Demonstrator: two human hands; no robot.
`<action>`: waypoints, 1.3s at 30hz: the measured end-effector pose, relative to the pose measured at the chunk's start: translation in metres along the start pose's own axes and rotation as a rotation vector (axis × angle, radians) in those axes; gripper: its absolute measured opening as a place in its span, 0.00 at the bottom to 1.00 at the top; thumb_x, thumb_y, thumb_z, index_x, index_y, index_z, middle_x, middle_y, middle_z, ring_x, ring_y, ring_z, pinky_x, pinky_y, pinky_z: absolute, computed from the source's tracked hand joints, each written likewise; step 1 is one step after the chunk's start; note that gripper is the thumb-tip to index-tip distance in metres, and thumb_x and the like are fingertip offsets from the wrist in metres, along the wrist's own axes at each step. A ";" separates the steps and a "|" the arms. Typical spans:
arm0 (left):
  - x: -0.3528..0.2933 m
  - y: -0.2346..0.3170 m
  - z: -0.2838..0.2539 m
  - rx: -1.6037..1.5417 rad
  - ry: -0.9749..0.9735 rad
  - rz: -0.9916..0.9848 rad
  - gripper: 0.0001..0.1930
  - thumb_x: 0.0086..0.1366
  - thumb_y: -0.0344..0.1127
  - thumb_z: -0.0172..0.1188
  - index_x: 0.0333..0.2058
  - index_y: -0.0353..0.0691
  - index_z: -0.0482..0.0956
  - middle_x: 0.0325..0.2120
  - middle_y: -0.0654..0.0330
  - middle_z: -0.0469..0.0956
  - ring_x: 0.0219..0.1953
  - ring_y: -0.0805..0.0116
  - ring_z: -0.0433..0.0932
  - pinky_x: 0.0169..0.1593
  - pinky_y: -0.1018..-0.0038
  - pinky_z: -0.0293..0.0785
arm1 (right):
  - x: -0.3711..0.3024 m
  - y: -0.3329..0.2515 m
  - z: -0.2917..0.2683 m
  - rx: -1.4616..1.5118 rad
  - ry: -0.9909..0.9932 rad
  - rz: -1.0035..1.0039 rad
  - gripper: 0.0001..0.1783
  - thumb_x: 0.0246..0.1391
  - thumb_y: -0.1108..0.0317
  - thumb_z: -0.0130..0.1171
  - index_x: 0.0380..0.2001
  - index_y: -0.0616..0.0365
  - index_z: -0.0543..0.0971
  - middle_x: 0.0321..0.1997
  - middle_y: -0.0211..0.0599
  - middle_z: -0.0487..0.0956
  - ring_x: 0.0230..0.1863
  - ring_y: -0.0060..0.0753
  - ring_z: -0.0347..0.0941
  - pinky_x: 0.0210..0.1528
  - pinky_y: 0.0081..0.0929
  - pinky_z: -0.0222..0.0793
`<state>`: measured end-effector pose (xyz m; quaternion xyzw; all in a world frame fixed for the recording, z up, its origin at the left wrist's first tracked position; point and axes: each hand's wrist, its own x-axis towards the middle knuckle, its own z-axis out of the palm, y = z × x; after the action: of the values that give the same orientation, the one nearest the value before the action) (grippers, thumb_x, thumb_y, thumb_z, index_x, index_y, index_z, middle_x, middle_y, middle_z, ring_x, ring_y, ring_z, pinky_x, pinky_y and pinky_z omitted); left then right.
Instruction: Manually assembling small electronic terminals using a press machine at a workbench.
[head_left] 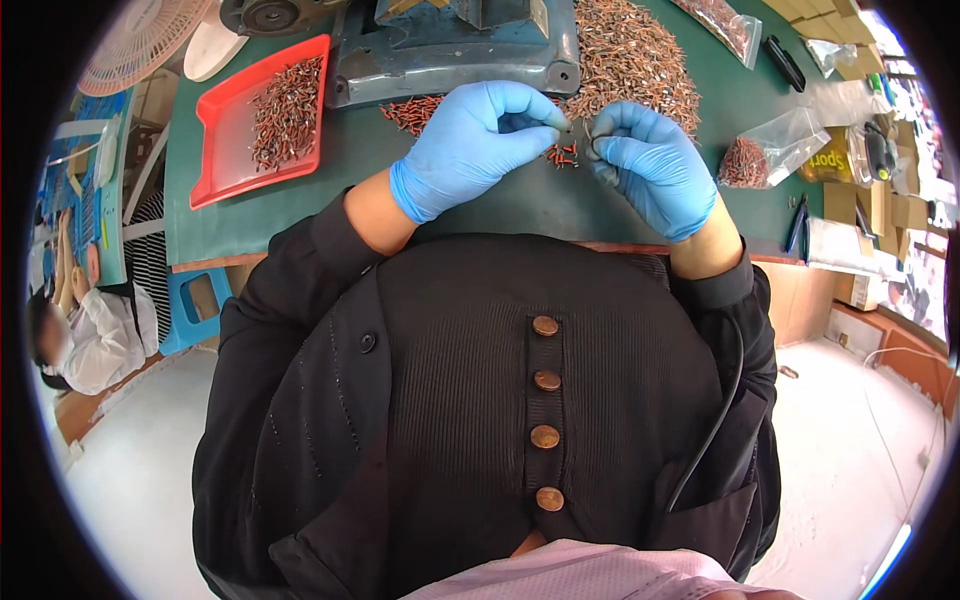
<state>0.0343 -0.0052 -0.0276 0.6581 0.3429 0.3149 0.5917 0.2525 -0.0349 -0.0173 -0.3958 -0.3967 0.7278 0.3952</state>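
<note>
Over the green table (260,225) both of my hands wear blue gloves. My left hand (480,145) is closed in a pinch, thumb and forefinger meeting around something too small to make out. Close beside it on the right, my right hand (655,165) is also pinched, its fingertips dark; what they hold, if anything, cannot be made out. A few small orange-and-metal parts (563,155) lie between the hands. Behind my left hand lies a row of similar orange parts (408,114), partly hidden by the glove. A large heap of these parts (635,60) spreads behind my right hand.
A red tray (215,150) of small metal parts stands at left, near a grey machine base (450,75). A clear bag of parts (745,163), pliers (797,225) and a black tool (784,64) lie at right. Another person (100,340) sits at far left near a blue stool (195,310).
</note>
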 end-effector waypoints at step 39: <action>-0.019 0.007 -0.007 -0.486 0.098 0.109 0.11 0.60 0.30 0.61 0.41 0.33 0.76 0.31 0.59 0.79 0.31 0.73 0.79 0.36 0.78 0.75 | 0.003 0.012 0.056 -0.123 0.170 -0.429 0.05 0.58 0.78 0.49 0.38 0.63 0.71 0.35 0.34 0.75 0.35 0.23 0.72 0.43 0.21 0.69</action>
<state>0.0185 -0.0177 -0.0199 0.4982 0.2494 0.4511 0.6972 0.1981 -0.0513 -0.0083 -0.3857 -0.4806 0.5656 0.5481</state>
